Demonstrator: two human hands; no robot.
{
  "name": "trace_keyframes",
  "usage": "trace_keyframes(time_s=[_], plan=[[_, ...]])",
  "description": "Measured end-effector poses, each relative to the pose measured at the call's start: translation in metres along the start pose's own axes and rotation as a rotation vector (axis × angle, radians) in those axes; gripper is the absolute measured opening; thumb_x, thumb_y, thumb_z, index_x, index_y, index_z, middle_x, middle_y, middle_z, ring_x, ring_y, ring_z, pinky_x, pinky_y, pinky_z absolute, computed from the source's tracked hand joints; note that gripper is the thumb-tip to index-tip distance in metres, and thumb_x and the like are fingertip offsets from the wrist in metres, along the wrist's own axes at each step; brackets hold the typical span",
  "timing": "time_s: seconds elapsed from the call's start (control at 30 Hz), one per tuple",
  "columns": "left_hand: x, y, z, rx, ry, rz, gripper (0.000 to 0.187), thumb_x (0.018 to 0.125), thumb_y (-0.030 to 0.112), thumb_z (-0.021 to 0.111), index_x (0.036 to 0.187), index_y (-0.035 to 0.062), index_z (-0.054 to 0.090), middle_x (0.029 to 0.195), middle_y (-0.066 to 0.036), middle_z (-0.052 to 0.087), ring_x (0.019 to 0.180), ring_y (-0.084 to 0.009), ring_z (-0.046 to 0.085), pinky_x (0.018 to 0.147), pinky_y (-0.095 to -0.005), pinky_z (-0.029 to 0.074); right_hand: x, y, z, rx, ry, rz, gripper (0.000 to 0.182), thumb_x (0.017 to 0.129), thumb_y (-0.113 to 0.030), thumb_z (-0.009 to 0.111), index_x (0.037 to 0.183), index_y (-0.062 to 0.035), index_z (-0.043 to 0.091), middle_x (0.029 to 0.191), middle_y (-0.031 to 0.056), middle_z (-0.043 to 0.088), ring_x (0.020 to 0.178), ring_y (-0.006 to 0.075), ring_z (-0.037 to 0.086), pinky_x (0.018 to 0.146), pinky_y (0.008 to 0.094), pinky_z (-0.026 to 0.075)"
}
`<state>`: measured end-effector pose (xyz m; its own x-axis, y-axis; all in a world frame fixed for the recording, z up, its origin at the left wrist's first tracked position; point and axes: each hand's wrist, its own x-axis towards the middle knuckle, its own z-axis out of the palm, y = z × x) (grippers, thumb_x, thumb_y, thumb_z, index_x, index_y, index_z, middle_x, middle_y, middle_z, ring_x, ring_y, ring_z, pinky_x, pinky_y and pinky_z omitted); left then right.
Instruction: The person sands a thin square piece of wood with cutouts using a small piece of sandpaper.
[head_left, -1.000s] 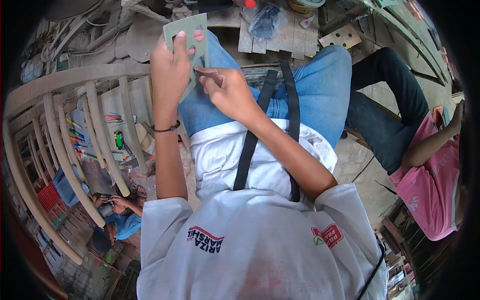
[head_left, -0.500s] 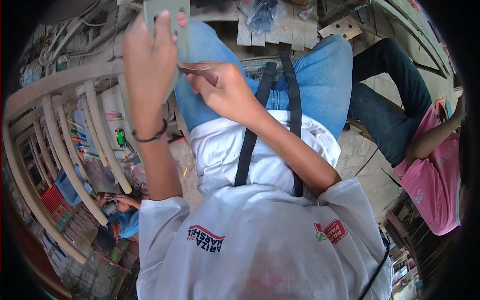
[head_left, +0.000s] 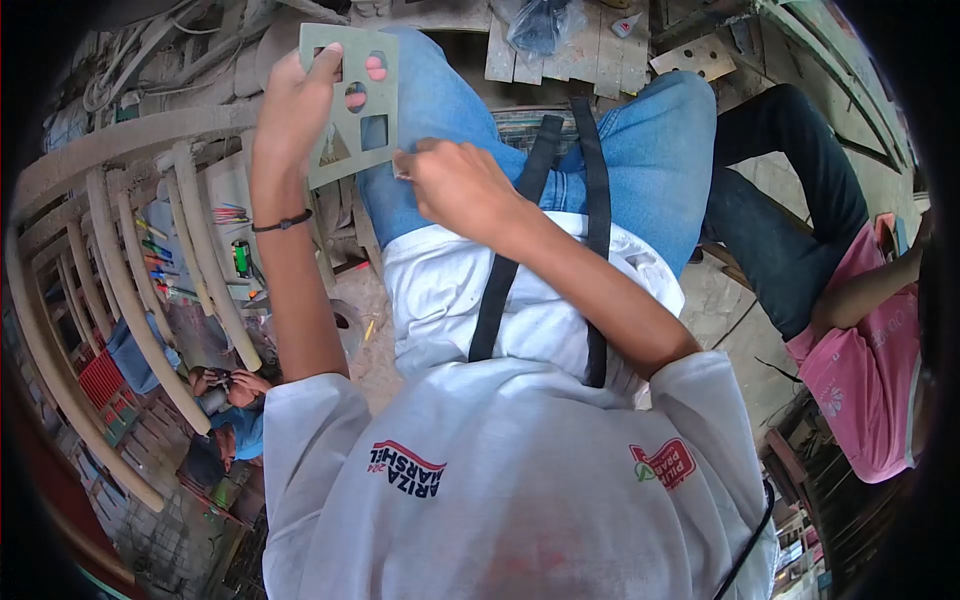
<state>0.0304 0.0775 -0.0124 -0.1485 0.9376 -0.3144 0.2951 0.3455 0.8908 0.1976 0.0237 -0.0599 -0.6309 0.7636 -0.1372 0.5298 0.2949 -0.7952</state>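
Note:
My left hand (head_left: 293,112) grips a flat grey-green board (head_left: 350,122) by its left side, thumb on the face. Round, square and triangular holes are cut through the board, and fingertips show through two round ones. My right hand (head_left: 455,185) is closed at the board's lower right corner, pinching a small folded brown piece that looks like sandpaper (head_left: 402,166). Most of that piece is hidden by the fingers. The board is held above my left thigh (head_left: 425,100).
A curved wooden frame with slats (head_left: 110,210) stands at the left. A person in a blue shirt (head_left: 243,435) sits beyond it, and one in a pink shirt (head_left: 860,370) sits at the right. A plastic bag (head_left: 545,25) lies on planks ahead.
The board has come lower and turned its face more toward me, showing its holes. My right hand has shifted slightly right, and less of the sandpaper shows.

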Motion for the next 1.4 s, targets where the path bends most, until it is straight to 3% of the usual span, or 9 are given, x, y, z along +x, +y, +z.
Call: trace_keyframes(time_s=[0.1, 0.17, 0.27, 0.67, 0.77, 1.1, 1.27, 1.37, 1.4], plan=[[0.004, 0.002, 0.003, 0.036, -0.040, 0.019, 0.030, 0.099, 0.017, 0.040, 0.099, -0.0018, 0.064, 0.090, -0.008, 0.069, 0.080, -0.0137, 0.063, 0.068, -0.0292, 0.052, 0.006, 0.013, 0.004, 0.082, -0.026, 0.011, 0.030, 0.079, 0.002, 0.054, 0.106, 0.0012, 0.068, 0.091, 0.0229, 0.065, 0.082, 0.0385, 0.064, 0.077, 0.0425, 0.050], [0.006, 0.000, 0.004, 0.003, -0.080, 0.020, 0.029, 0.099, 0.016, 0.041, 0.100, -0.0017, 0.064, 0.089, -0.008, 0.069, 0.079, -0.0132, 0.063, 0.066, -0.0292, 0.051, 0.007, 0.010, 0.001, 0.305, 0.235, -0.156, 0.029, 0.079, 0.002, 0.055, 0.105, 0.0010, 0.068, 0.091, 0.0230, 0.065, 0.083, 0.0383, 0.064, 0.078, 0.0434, 0.050], [0.004, 0.003, 0.006, 0.021, -0.055, -0.010, 0.029, 0.099, 0.017, 0.042, 0.099, -0.0018, 0.064, 0.089, -0.008, 0.069, 0.078, -0.0129, 0.062, 0.066, -0.0287, 0.051, 0.007, 0.010, 0.017, 0.262, 0.266, -0.190, 0.031, 0.078, -0.001, 0.056, 0.105, -0.0024, 0.069, 0.088, 0.0224, 0.067, 0.082, 0.0395, 0.065, 0.074, 0.0456, 0.053], [0.014, -0.007, -0.002, -0.023, -0.122, 0.007, 0.029, 0.099, 0.016, 0.042, 0.096, -0.0015, 0.065, 0.088, -0.007, 0.069, 0.076, -0.0116, 0.061, 0.066, -0.0271, 0.051, 0.016, 0.021, 0.005, 0.131, 0.072, -0.078, 0.032, 0.076, -0.002, 0.057, 0.104, -0.0034, 0.070, 0.090, 0.0233, 0.066, 0.082, 0.0391, 0.065, 0.075, 0.0458, 0.054], [0.016, -0.007, -0.003, 0.075, -0.174, 0.026, 0.033, 0.100, 0.020, 0.041, 0.107, -0.0034, 0.063, 0.094, -0.009, 0.070, 0.075, -0.0137, 0.061, 0.069, -0.0264, 0.052, 0.011, 0.006, 0.003, 0.186, 0.192, -0.204, 0.035, 0.076, 0.005, 0.054, 0.107, -0.0006, 0.068, 0.090, 0.0205, 0.066, 0.083, 0.0377, 0.064, 0.078, 0.0425, 0.051], [0.008, -0.006, -0.004, 0.053, -0.121, 0.009, 0.028, 0.098, 0.019, 0.042, 0.099, -0.0009, 0.063, 0.092, -0.008, 0.069, 0.082, -0.0127, 0.064, 0.069, -0.0269, 0.052, 0.009, 0.028, 0.009, 0.252, 0.173, -0.134, 0.030, 0.081, 0.002, 0.057, 0.107, -0.0052, 0.070, 0.086, 0.0190, 0.065, 0.076, 0.0361, 0.062, 0.073, 0.0417, 0.049], [-0.031, -0.019, -0.017, 0.014, 0.033, 0.100, 0.042, 0.098, 0.030, 0.047, 0.124, -0.0024, 0.055, 0.117, -0.013, 0.063, 0.106, -0.0222, 0.061, 0.089, -0.0353, 0.050, 0.006, 0.024, 0.009, 0.156, 0.167, -0.117, 0.029, 0.081, 0.002, 0.058, 0.106, -0.0056, 0.070, 0.087, 0.0183, 0.064, 0.077, 0.0356, 0.063, 0.072, 0.0420, 0.049], [-0.068, -0.047, 0.002, -0.453, -0.078, 0.122, 0.060, 0.097, 0.042, 0.046, 0.135, -0.0038, 0.043, 0.130, -0.017, 0.055, 0.115, -0.0274, 0.056, 0.097, -0.0396, 0.045, 0.005, 0.022, 0.009, 0.188, 0.183, -0.111, 0.029, 0.081, 0.001, 0.059, 0.106, -0.0061, 0.070, 0.086, 0.0179, 0.064, 0.077, 0.0355, 0.063, 0.072, 0.0422, 0.049], [-0.075, -0.057, 0.014, -0.612, 0.038, 0.227, 0.065, 0.096, 0.046, 0.045, 0.136, -0.0047, 0.041, 0.132, -0.019, 0.052, 0.115, -0.0284, 0.056, 0.097, -0.0396, 0.045, 0.004, 0.021, 0.008, 0.183, 0.163, -0.110, 0.029, 0.081, 0.002, 0.059, 0.107, -0.0062, 0.070, 0.086, 0.0177, 0.064, 0.077, 0.0354, 0.063, 0.072, 0.0422, 0.049]])
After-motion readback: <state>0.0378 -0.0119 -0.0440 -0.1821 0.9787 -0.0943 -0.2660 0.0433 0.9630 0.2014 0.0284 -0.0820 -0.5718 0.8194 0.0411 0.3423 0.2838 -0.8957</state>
